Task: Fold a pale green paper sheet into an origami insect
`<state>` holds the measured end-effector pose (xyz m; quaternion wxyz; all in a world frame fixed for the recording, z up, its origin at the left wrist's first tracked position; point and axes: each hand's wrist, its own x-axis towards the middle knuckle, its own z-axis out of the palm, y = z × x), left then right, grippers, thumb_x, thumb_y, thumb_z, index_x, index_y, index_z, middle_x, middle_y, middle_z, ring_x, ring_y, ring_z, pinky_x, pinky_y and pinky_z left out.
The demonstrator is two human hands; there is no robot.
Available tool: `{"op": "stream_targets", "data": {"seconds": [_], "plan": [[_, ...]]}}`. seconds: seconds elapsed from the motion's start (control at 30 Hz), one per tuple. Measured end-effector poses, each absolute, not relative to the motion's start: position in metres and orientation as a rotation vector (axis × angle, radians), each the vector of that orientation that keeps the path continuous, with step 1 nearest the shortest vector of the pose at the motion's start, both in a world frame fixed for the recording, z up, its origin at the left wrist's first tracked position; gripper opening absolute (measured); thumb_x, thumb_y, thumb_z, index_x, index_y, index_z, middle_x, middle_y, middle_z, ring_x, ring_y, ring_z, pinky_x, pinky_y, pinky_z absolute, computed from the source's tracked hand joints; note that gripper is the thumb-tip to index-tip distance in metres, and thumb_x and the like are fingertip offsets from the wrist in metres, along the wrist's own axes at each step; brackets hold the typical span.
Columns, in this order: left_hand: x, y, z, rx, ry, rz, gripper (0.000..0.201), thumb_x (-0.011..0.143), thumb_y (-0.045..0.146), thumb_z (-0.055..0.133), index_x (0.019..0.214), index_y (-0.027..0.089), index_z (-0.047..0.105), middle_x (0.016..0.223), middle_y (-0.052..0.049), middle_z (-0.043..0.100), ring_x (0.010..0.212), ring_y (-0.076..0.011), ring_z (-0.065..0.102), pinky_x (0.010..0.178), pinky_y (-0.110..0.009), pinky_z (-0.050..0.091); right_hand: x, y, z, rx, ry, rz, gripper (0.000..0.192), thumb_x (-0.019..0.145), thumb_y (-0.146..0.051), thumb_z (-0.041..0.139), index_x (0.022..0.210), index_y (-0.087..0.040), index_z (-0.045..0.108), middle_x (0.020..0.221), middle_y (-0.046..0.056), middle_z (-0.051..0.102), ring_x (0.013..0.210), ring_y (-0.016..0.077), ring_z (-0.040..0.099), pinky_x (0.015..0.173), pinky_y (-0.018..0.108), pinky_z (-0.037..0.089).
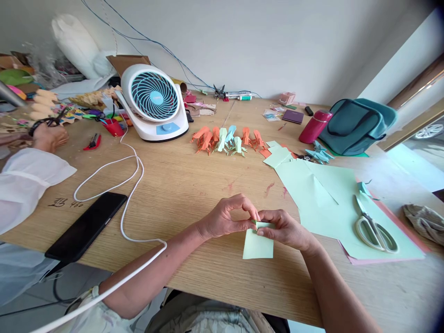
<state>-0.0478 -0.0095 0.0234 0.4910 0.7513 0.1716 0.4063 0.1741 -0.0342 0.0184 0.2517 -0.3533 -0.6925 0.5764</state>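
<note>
A small pale green sheet of paper [258, 247] hangs between my two hands above the table's near edge. My left hand [231, 215] pinches its top edge with thumb and fingertips, where a small fold shows. My right hand [286, 229] grips the same top edge just to the right, thumb in front. The hands nearly touch at the fingertips. Ahead of them stands a row of folded paper figures [222, 139] in orange, green and blue. To the right lie large pale green sheets [319, 208] with white-handled scissors [373, 230] on top.
A white fan [156, 101] stands at the back left. A black phone [86, 226] and a white cable [133, 194] lie to the left, near a co-worker's hand [50, 136] with scissors. A pink bottle [315, 126] and teal bag [357, 125] are at the back right.
</note>
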Motion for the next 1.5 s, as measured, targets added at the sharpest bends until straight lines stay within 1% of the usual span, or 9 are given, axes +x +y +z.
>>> {"op": "stream_targets", "data": {"seconds": [0.13,0.3,0.43,0.57,0.77,1.03,1.23,1.4,1.5], "plan": [[-0.049,-0.008,0.024,1.864,0.382,0.978,0.017,0.084,0.030,0.075,0.083,0.017,0.064,0.088,-0.006,0.069,0.087,-0.0169,0.062,0.090,-0.033,0.046,0.175,-0.033,0.020,-0.905,-1.845,1.665,0.025,0.086,-0.040,0.071,0.097,-0.018,0.074,0.080,0.000,0.065,0.068,0.0116,0.052,0.063,0.021,0.043],[-0.049,-0.007,0.026,1.962,0.307,0.947,0.014,0.085,0.027,0.074,0.082,0.018,0.064,0.086,-0.005,0.068,0.084,-0.0165,0.060,0.088,-0.032,0.045,0.178,-0.032,0.024,-0.851,-1.842,1.795,0.028,0.084,-0.040,0.071,0.101,-0.017,0.073,0.079,0.000,0.064,0.066,0.0110,0.050,0.059,0.021,0.041],[-0.049,-0.008,0.028,2.025,0.242,0.880,0.010,0.087,0.025,0.071,0.083,0.019,0.065,0.085,-0.005,0.069,0.085,-0.0168,0.060,0.089,-0.032,0.044,0.182,-0.030,0.024,-0.784,-1.878,1.912,0.028,0.083,-0.038,0.072,0.103,-0.017,0.072,0.083,0.000,0.065,0.070,0.0114,0.051,0.064,0.021,0.042],[-0.047,-0.010,0.027,2.041,0.245,0.825,0.012,0.087,0.029,0.071,0.083,0.019,0.066,0.084,-0.006,0.070,0.085,-0.0176,0.060,0.090,-0.033,0.045,0.184,-0.029,0.023,-0.746,-1.885,1.987,0.031,0.084,-0.038,0.072,0.105,-0.016,0.072,0.086,0.001,0.065,0.075,0.0125,0.054,0.070,0.024,0.043],[-0.045,-0.008,0.022,2.089,0.298,0.914,0.008,0.089,0.024,0.069,0.085,0.018,0.067,0.083,-0.004,0.069,0.080,-0.0157,0.058,0.084,-0.030,0.045,0.184,-0.025,0.016,-0.672,-1.806,2.061,0.030,0.085,-0.037,0.073,0.104,-0.015,0.067,0.084,-0.001,0.059,0.073,0.0103,0.047,0.069,0.023,0.039],[-0.046,-0.010,0.024,2.196,0.462,1.041,0.007,0.090,0.024,0.066,0.085,0.019,0.066,0.089,-0.005,0.065,0.088,-0.0168,0.060,0.085,-0.031,0.047,0.183,-0.024,0.015,-0.763,-1.747,1.944,0.029,0.091,-0.042,0.066,0.099,-0.015,0.066,0.078,-0.002,0.055,0.067,0.0096,0.042,0.063,0.024,0.034],[-0.045,-0.013,0.024,2.337,0.484,1.207,0.004,0.087,0.022,0.070,0.086,0.020,0.066,0.090,-0.004,0.063,0.085,-0.0155,0.057,0.084,-0.031,0.047,0.182,-0.024,0.013,-0.933,-1.737,1.677,0.031,0.093,-0.045,0.061,0.103,-0.017,0.068,0.088,0.003,0.064,0.074,0.0137,0.052,0.066,0.026,0.040],[-0.045,-0.009,0.016,2.385,0.607,1.198,0.008,0.089,0.024,0.067,0.096,0.020,0.068,0.088,-0.003,0.059,0.083,-0.0153,0.056,0.079,-0.029,0.047,0.181,-0.025,0.010,-1.051,-1.770,1.518,0.031,0.094,-0.046,0.059,0.105,-0.019,0.069,0.092,0.004,0.067,0.079,0.0161,0.057,0.070,0.027,0.044],[-0.045,-0.007,0.013,2.410,0.672,1.182,0.007,0.090,0.023,0.066,0.096,0.019,0.067,0.088,-0.003,0.058,0.082,-0.0150,0.056,0.077,-0.028,0.047,0.179,-0.025,0.010,-1.083,-1.821,1.429,0.034,0.094,-0.048,0.057,0.107,-0.019,0.069,0.095,0.005,0.068,0.083,0.0179,0.059,0.073,0.029,0.045]]}}
